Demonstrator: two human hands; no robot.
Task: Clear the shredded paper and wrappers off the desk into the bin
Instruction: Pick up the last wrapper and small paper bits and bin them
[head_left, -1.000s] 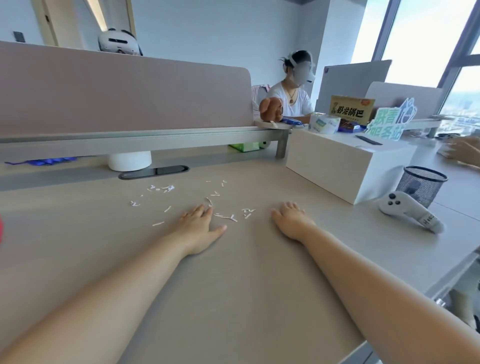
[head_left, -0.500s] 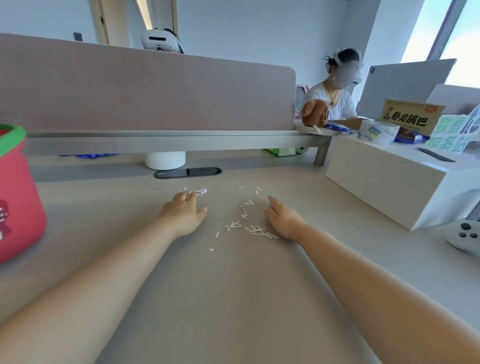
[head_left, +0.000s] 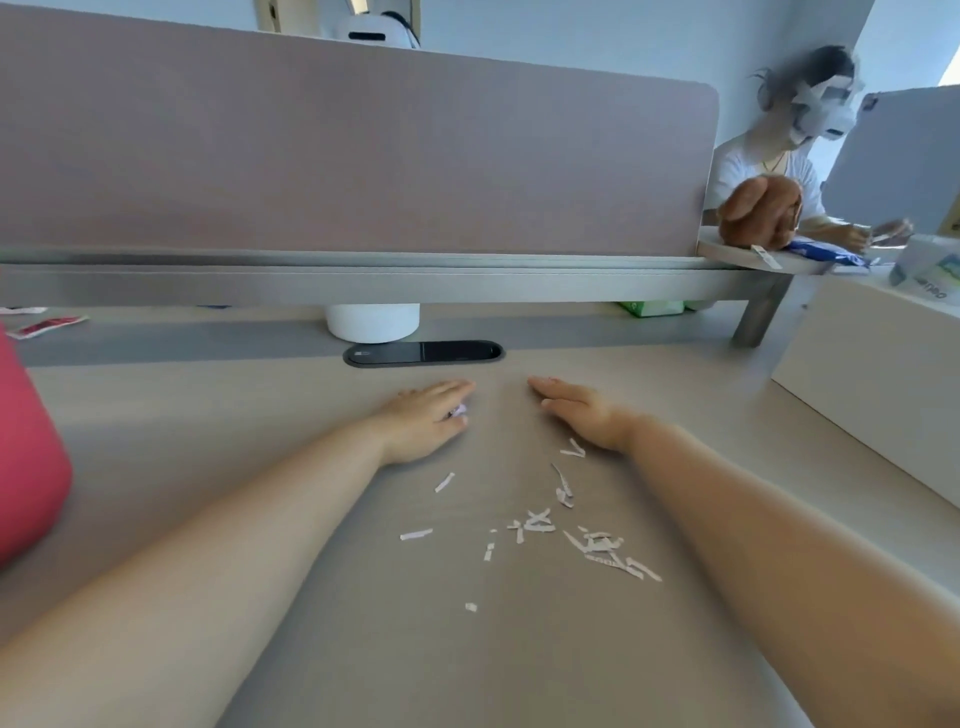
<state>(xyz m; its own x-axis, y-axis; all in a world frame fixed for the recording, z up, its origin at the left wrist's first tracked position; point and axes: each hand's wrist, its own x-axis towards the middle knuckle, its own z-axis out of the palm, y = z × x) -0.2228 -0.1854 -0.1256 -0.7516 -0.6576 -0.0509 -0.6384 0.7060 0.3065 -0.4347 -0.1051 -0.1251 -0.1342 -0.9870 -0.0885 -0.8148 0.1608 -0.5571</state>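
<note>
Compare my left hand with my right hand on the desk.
A paper scrap peeks from under the left hand; none shows under the right hand. The left hand's fingers angle rightward, the right hand's leftward. Both rest on the desk with straight fingers, beyond the loose shreds.

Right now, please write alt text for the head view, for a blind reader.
Two hands rest flat on a beige desk, the left hand touching a paper scrap, the right hand beside it. Shredded paper lies scattered nearer the camera; a red bin stands at left.
</note>
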